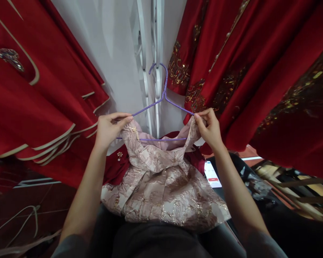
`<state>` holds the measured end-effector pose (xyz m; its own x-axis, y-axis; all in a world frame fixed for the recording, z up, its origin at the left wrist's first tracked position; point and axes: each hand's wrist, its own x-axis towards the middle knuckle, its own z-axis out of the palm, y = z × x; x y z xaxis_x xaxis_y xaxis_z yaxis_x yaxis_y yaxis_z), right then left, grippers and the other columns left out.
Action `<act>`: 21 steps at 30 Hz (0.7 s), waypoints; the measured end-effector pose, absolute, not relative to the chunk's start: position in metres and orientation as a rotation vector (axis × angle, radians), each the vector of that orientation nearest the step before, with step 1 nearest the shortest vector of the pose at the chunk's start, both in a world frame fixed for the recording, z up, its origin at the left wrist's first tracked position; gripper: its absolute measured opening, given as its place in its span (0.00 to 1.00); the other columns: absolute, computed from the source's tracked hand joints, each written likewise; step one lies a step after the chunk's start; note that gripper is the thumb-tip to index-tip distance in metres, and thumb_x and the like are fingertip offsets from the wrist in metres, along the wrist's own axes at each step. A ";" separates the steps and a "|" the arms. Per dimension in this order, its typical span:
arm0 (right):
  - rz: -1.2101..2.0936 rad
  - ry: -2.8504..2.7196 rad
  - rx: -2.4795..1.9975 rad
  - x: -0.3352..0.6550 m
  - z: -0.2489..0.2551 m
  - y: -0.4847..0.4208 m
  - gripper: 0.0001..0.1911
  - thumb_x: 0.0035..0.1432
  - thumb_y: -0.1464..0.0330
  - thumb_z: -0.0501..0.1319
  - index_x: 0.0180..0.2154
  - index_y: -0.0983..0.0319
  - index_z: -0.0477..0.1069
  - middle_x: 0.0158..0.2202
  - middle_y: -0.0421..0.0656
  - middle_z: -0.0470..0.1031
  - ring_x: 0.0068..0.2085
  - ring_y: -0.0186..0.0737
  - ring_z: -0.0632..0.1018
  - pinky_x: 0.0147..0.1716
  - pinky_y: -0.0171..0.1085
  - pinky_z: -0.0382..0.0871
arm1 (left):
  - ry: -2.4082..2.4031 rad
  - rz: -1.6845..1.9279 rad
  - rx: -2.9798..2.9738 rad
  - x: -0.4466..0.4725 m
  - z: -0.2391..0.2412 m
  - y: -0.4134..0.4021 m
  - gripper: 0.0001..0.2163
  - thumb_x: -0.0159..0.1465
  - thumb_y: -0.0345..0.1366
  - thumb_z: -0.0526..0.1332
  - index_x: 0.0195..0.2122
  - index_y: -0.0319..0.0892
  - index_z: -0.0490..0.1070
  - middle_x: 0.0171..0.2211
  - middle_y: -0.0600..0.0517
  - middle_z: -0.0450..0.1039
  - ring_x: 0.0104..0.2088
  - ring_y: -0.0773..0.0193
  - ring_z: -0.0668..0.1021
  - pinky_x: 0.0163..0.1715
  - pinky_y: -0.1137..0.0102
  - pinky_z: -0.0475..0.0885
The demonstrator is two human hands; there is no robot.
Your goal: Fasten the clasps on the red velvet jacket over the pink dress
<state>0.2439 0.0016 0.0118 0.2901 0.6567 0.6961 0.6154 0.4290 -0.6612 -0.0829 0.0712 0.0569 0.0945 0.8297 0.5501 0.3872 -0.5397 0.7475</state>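
Note:
A pink and gold brocade dress (161, 190) hangs down over my lap, its wide neckline facing up. The purple hanger (165, 94) runs through its shoulders, hook pointing away from me. My left hand (110, 130) pinches the left shoulder strap against the hanger's arm. On the other side my right hand (208, 127) pinches the right strap at the hanger's end in the same way. Both hands are closed. The hanger's lower bar crosses inside the neckline. Dark red cloth (115, 161) with a small beaded ornament lies beneath the dress.
Red garments with pale edging (48, 93) hang at the left, and red gold-sequined garments (218, 71) at the right. White metal rack parts (157, 43) stand ahead against a pale wall. A lit phone (213, 175) lies by my right forearm. A pale cord (33, 218) lies at lower left.

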 end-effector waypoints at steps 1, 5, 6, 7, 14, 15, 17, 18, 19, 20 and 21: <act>0.040 -1.383 -1.242 0.244 0.012 0.001 0.12 0.62 0.56 0.57 0.36 0.58 0.65 0.31 0.40 0.73 0.32 0.38 0.75 0.33 0.38 0.69 | 1.192 1.414 1.959 -0.082 0.057 0.071 0.14 0.53 0.44 0.68 0.37 0.42 0.81 0.36 0.49 0.81 0.37 0.60 0.81 0.41 0.69 0.76; 0.044 -1.390 -1.242 0.246 0.012 0.002 0.11 0.62 0.57 0.57 0.36 0.58 0.66 0.31 0.40 0.73 0.31 0.37 0.75 0.32 0.38 0.69 | 1.193 1.459 1.907 -0.106 0.045 0.077 0.16 0.58 0.46 0.64 0.40 0.40 0.79 0.39 0.48 0.81 0.40 0.61 0.81 0.46 0.70 0.74; 0.047 -1.390 -1.238 0.246 0.011 0.003 0.11 0.62 0.57 0.57 0.36 0.58 0.66 0.30 0.40 0.73 0.31 0.37 0.74 0.32 0.38 0.69 | 1.205 1.487 1.876 -0.118 0.038 0.079 0.16 0.60 0.47 0.62 0.41 0.40 0.78 0.39 0.47 0.80 0.41 0.62 0.81 0.47 0.70 0.74; 0.052 -1.390 -1.233 0.246 0.011 0.004 0.11 0.62 0.57 0.57 0.36 0.58 0.66 0.30 0.40 0.72 0.30 0.36 0.74 0.32 0.38 0.69 | 1.231 1.516 1.833 -0.130 0.030 0.081 0.17 0.61 0.47 0.60 0.42 0.39 0.78 0.39 0.47 0.80 0.41 0.62 0.81 0.47 0.69 0.74; 0.069 -1.389 -1.281 0.246 0.010 0.006 0.14 0.62 0.54 0.55 0.38 0.58 0.67 0.30 0.41 0.72 0.32 0.39 0.75 0.34 0.39 0.71 | 1.186 0.670 1.940 -0.174 -0.020 0.061 0.24 0.48 0.49 0.70 0.43 0.42 0.76 0.44 0.45 0.79 0.45 0.53 0.79 0.50 0.58 0.72; 0.073 -1.390 -1.279 0.246 0.010 0.006 0.14 0.62 0.54 0.55 0.38 0.58 0.67 0.30 0.42 0.72 0.32 0.39 0.75 0.34 0.39 0.71 | 1.108 0.539 1.994 -0.171 -0.024 0.059 0.23 0.48 0.49 0.70 0.43 0.44 0.77 0.46 0.46 0.79 0.48 0.52 0.78 0.52 0.57 0.71; 0.082 -1.396 -1.262 0.246 0.011 0.006 0.14 0.62 0.54 0.56 0.37 0.58 0.66 0.30 0.41 0.72 0.32 0.38 0.75 0.34 0.39 0.70 | 1.063 0.503 2.024 -0.162 -0.029 0.062 0.21 0.49 0.51 0.69 0.40 0.44 0.78 0.43 0.46 0.80 0.47 0.51 0.78 0.53 0.56 0.70; 0.086 -1.399 -1.254 0.247 0.011 0.005 0.14 0.61 0.54 0.56 0.37 0.58 0.66 0.30 0.41 0.72 0.31 0.38 0.74 0.33 0.39 0.70 | 1.094 0.584 2.001 -0.158 -0.030 0.067 0.21 0.49 0.53 0.68 0.36 0.43 0.79 0.40 0.45 0.80 0.44 0.50 0.79 0.51 0.55 0.71; 0.090 -1.402 -1.248 0.247 0.011 0.005 0.14 0.61 0.54 0.56 0.36 0.58 0.65 0.30 0.40 0.71 0.31 0.38 0.74 0.32 0.38 0.70 | 1.136 0.698 1.958 -0.155 -0.029 0.074 0.21 0.48 0.55 0.68 0.33 0.42 0.79 0.36 0.45 0.81 0.41 0.50 0.80 0.48 0.56 0.73; 0.093 -1.402 -1.246 0.248 0.012 0.006 0.13 0.61 0.54 0.56 0.36 0.58 0.64 0.29 0.40 0.71 0.30 0.38 0.74 0.32 0.38 0.69 | 1.169 0.828 1.907 -0.152 -0.027 0.083 0.22 0.46 0.56 0.68 0.31 0.41 0.78 0.33 0.44 0.81 0.39 0.50 0.80 0.45 0.57 0.74; 0.096 -1.400 -1.246 0.248 0.012 0.006 0.13 0.61 0.54 0.56 0.35 0.57 0.64 0.29 0.40 0.71 0.30 0.38 0.73 0.31 0.38 0.69 | 1.178 0.946 1.857 -0.150 -0.022 0.091 0.24 0.45 0.56 0.69 0.31 0.40 0.78 0.32 0.44 0.80 0.37 0.51 0.80 0.44 0.58 0.75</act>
